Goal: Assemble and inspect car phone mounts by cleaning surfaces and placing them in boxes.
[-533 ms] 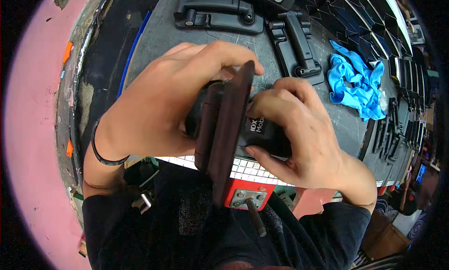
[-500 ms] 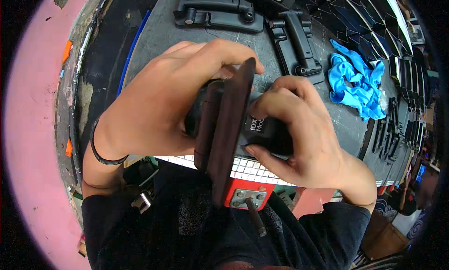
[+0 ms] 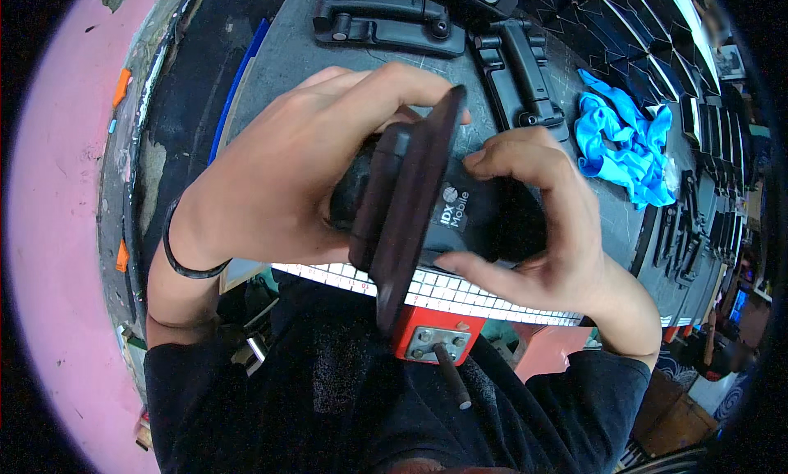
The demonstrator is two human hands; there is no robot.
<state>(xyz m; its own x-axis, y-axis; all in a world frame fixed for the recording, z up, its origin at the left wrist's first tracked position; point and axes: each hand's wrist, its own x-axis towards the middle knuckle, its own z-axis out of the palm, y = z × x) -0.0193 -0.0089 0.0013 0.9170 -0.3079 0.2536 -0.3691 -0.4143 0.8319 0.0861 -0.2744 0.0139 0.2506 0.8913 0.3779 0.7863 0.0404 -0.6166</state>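
Observation:
A black plastic device housing [image 3: 414, 203] is held up on edge above the table, its long thin rim slanting between my hands. My left hand [image 3: 279, 170] grips its left side, fingers over the far end and palm hidden behind the thick part. On its right side is a dark block with a small pale printed mark [image 3: 453, 207]. My right hand [image 3: 566, 219] curls around this block, with thumb at the near edge and index finger at the far edge. The other right fingers are partly hidden. Whether the block is a separate piece, I cannot tell.
Several similar black housings [image 3: 521, 72] lie on the dark table [image 3: 271, 80] beyond my hands. Crumpled blue gloves [image 3: 620, 146] are at the right, near black parts [image 3: 685, 228]. A white gridded strip [image 3: 460, 293] runs along the front edge, above a red vise-like fixture [image 3: 439, 334].
The housing has shifted slightly right and away from me, both hands with it. My right index finger has moved off the printed mark toward the far edge, uncovering it.

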